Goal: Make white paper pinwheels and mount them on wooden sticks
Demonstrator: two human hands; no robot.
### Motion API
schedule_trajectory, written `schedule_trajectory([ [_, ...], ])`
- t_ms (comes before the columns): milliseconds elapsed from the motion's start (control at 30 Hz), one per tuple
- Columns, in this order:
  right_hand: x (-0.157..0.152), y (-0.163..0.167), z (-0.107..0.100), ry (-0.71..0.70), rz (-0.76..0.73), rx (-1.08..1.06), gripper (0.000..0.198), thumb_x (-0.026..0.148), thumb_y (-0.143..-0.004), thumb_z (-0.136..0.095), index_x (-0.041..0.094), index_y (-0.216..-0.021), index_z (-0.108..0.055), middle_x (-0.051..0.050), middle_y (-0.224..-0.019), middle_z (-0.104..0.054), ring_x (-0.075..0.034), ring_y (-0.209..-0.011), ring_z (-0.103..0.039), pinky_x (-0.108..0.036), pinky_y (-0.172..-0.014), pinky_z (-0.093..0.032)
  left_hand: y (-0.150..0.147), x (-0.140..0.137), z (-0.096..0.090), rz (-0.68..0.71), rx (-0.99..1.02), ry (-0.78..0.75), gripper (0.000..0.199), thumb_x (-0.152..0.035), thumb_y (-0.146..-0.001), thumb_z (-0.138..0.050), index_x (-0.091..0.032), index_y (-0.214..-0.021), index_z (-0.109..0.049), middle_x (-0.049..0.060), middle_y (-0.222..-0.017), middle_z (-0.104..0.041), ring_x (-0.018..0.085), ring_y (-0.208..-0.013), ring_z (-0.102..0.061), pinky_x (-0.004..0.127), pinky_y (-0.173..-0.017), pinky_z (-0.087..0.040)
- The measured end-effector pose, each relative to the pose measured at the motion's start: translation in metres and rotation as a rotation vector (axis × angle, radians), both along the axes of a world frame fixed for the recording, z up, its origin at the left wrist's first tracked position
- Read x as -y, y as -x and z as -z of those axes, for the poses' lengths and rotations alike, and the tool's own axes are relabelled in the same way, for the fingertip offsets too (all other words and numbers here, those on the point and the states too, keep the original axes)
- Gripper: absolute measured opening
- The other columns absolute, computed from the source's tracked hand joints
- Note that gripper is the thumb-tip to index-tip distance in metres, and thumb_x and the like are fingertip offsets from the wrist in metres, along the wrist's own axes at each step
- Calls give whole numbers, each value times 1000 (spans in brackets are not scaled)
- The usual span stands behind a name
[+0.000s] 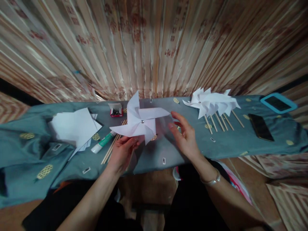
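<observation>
A white paper pinwheel faces me above the middle of the table, with a small silver pin at its hub. My left hand is closed on it from below, under the lower left blade; most of its stick is hidden. Beside the right-hand blade tip is my right hand, its thumb and fingers curved and apart with nothing between them. Whether a fingertip touches the blade I cannot tell. Several wooden sticks and a green-and-white glue stick lie left of my left hand.
A red box of pins stands behind the sticks. White paper sheets are piled at the left. Several finished pinwheels overlap at the back right, near a black phone and a blue-framed device. A curtain hangs behind the table.
</observation>
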State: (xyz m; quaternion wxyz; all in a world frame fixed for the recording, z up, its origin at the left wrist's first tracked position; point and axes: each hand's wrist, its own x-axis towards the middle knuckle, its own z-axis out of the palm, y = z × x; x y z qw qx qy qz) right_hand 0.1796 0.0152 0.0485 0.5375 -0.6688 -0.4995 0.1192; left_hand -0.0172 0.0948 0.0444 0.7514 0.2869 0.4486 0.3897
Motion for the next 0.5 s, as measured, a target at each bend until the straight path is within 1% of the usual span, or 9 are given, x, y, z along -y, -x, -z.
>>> schedule_trajectory([
  [67,-5,4,12,52,6,-139,38,43,-88,-57,25,-121,-61,-9,-128,-63,-23,-114,-60,-42,-95,-49,-1,-5,-3,-10,65,38,19,-12,-50,-82,-9,-66,-70,1,-61,-67,6,-51,-57,15,-50,-46],
  [133,-9,13,23,125,-27,-263,37,45,-86,-58,23,-116,-64,-9,-114,-69,-21,-99,-66,-37,-86,-52,-1,-9,-4,-19,115,76,15,-6,-56,-77,-9,-69,-70,1,-63,-67,6,-52,-59,14,-52,-48],
  [167,-10,18,28,159,-52,-323,37,45,-85,-59,22,-112,-66,-8,-106,-72,-19,-90,-67,-35,-81,-53,-1,-11,-4,-20,134,90,14,-4,-59,-74,-9,-70,-69,1,-64,-67,7,-53,-59,14,-52,-49],
  [233,-12,32,35,232,-155,-435,34,47,-82,-61,20,-101,-68,-6,-89,-73,-17,-77,-67,-30,-71,-53,-1,-14,-4,-13,160,103,11,-2,-64,-70,-9,-73,-69,2,-65,-67,7,-53,-60,14,-51,-48],
  [300,-11,48,37,311,-285,-523,33,48,-81,-62,19,-92,-69,-4,-78,-71,-15,-69,-66,-27,-63,-50,-1,-15,-4,-8,180,94,10,-2,-67,-67,-8,-75,-69,3,-65,-68,8,-53,-60,13,-49,-47],
  [333,-10,57,37,362,-355,-548,32,48,-79,-63,18,-90,-70,-3,-76,-71,-15,-67,-65,-26,-61,-49,-2,-15,-4,-8,186,91,10,-1,-68,-66,-8,-75,-68,3,-65,-67,7,-52,-59,13,-48,-47],
  [433,-5,80,34,468,-512,-622,30,45,-74,-70,18,-88,-70,-1,-74,-70,-13,-65,-64,-25,-62,-49,-3,-13,-5,-19,199,106,12,0,-69,-64,-10,-75,-67,2,-66,-67,7,-53,-59,13,-48,-46],
  [500,-3,90,31,519,-581,-649,28,43,-72,-73,18,-81,-69,0,-71,-69,-13,-63,-63,-26,-62,-49,-4,-12,-6,-27,219,126,13,1,-70,-64,-11,-74,-67,1,-66,-66,7,-55,-60,13,-50,-47],
])
